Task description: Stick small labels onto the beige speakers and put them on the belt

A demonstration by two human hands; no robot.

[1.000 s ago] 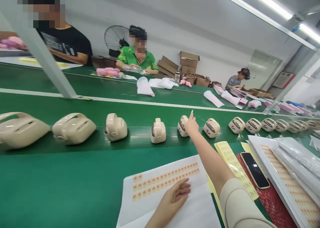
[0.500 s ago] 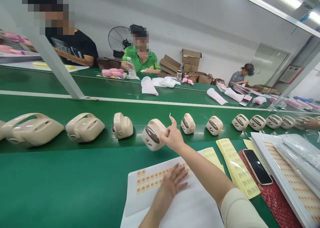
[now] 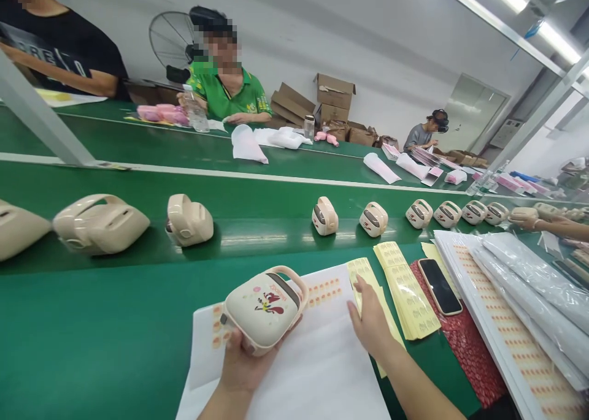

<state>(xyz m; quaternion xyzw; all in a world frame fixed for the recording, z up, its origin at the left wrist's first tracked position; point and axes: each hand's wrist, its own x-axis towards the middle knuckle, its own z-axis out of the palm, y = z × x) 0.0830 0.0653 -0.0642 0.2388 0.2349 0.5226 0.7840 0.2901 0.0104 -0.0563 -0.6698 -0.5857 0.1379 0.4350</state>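
My left hand (image 3: 243, 365) grips a cream, box-shaped item with a carrying handle (image 3: 264, 313) from below, its cartoon-printed face turned up. What kind of appliance it is I cannot tell. Beneath it lies a white sheet with rows of small orange stickers (image 3: 326, 292). To the right, my right hand (image 3: 372, 322) hovers at the sheet's edge, thumb and index finger apart, with nothing visible between them. Close to those fingertips is a strip of yellow labels (image 3: 359, 270), partly covered by the hand.
More cream handled items (image 3: 189, 221) stand in a row along the green belt (image 3: 257, 248). Right of me are stacked yellow label sheets (image 3: 407, 291), a phone (image 3: 440, 286) on red bubble wrap and plastic-covered sticker sheets (image 3: 510, 322). Co-workers sit opposite; another person's hand (image 3: 534, 222) reaches in at right.
One cream handled item has come off the belt toward me, passing from my right hand into my left. My right hand has moved right, to the yellow labels. The view has shifted right.
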